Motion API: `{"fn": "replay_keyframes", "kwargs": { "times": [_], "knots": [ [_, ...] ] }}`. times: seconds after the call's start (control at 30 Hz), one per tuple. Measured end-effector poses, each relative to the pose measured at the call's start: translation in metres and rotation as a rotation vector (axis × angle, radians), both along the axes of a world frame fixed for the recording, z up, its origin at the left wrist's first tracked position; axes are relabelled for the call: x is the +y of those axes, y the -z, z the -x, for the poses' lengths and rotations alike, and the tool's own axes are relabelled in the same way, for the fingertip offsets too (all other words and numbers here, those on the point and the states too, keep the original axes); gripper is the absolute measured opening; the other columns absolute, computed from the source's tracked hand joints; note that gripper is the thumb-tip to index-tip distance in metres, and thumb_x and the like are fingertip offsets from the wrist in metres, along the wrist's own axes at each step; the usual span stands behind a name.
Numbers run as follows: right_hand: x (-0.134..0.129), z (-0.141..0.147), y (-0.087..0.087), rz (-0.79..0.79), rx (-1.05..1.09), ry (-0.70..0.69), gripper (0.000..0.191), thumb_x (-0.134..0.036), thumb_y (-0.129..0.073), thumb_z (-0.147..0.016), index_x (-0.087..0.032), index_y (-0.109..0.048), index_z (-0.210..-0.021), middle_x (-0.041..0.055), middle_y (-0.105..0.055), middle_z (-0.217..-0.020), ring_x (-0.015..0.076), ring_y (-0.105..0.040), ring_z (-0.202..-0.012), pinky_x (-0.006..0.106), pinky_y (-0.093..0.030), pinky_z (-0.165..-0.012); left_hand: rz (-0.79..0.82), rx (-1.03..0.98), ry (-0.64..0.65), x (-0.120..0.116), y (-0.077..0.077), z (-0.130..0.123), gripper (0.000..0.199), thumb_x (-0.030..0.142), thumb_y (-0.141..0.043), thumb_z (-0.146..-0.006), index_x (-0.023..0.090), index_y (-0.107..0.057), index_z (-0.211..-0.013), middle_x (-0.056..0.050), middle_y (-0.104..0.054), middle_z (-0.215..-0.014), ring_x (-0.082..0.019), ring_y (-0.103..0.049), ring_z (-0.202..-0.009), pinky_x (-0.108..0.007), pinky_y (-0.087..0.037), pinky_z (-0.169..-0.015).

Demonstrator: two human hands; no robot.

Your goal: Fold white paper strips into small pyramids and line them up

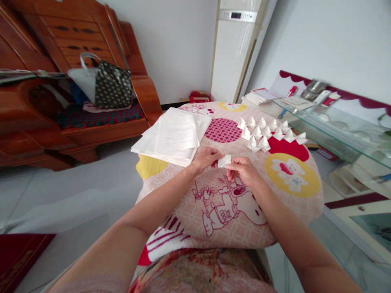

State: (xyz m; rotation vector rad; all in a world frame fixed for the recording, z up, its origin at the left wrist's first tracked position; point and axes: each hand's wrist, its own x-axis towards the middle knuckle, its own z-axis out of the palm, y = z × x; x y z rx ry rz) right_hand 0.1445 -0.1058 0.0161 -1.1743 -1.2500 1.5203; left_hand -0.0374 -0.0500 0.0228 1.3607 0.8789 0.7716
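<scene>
Over the middle of the cloth-covered table [210, 215], a small folded piece of printed white paper [224, 161] is held up between both hands. My left hand [207, 158] pinches its left edge with thumb and forefinger. On its right side, the fingers of my right hand [242, 169] are closed on it. A stack of white paper sheets [177, 132], the top one with faint print, lies beyond my left hand. Several small folded white paper boats [262, 130] stand in rows toward the far right of the table.
To the right is a glass shelf unit [342, 126] with papers, a red pen and a metal container on it. A wooden sofa [143, 97] with a dark patterned bag [113, 85] stands at the left. A white floor-standing air conditioner [230, 53] is at the back.
</scene>
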Motion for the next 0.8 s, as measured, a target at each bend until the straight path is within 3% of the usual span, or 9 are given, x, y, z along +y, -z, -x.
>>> {"fn": "replay_keyframes", "kwargs": {
  "times": [0.3, 0.5, 0.63, 0.8],
  "knots": [
    [-0.0005, -0.0009, -0.0017, -0.001, 0.009, -0.001, 0.032, -0.043, -0.081, -0.068, -0.018, -0.065, -0.059, 0.0017, -0.065, -0.048, 0.0121, -0.055, -0.036, 0.021, -0.042, -0.034, 0.034, 0.012, -0.055, 0.0, 0.0011, -0.0002, 0.042, 0.032, -0.072, -0.092, 0.014, -0.056, -0.057, 0.003, -0.053, -0.044, -0.004, -0.044, -0.037, -0.017, -0.033, -0.04],
    [0.0006, 0.0005, 0.0005, -0.004, 0.019, 0.096, 0.032, -0.045, -0.082, -0.065, -0.018, -0.065, -0.061, 0.0001, -0.062, -0.045, 0.0121, -0.052, -0.033, 0.021, -0.039, -0.031, 0.082, 0.056, 0.042, 0.0005, 0.0005, -0.0018, 0.039, 0.035, -0.074, -0.091, 0.013, -0.06, -0.062, 0.0, -0.06, -0.051, -0.008, -0.055, -0.044, -0.017, -0.041, -0.044],
    [0.0018, 0.0011, 0.0027, 0.005, 0.041, 0.103, 0.032, -0.045, -0.082, -0.065, -0.017, -0.067, -0.063, 0.0001, -0.062, -0.045, 0.0122, -0.052, -0.032, 0.021, -0.039, -0.03, 0.022, 0.13, 0.038, 0.0002, 0.0012, -0.0031, 0.04, 0.028, -0.068, -0.094, 0.014, -0.054, -0.059, 0.004, -0.054, -0.048, -0.004, -0.046, -0.039, -0.016, -0.034, -0.041],
    [0.003, -0.0005, 0.0036, 0.05, 0.069, 0.044, 0.031, -0.044, -0.083, -0.066, -0.016, -0.068, -0.065, 0.0016, -0.065, -0.048, 0.0136, -0.056, -0.035, 0.022, -0.043, -0.031, -0.032, 0.182, 0.108, 0.0018, 0.0033, 0.0002, 0.042, 0.032, -0.064, -0.096, 0.015, -0.052, -0.06, 0.007, -0.048, -0.047, -0.003, -0.039, -0.038, -0.016, -0.029, -0.04]
  ]
}}
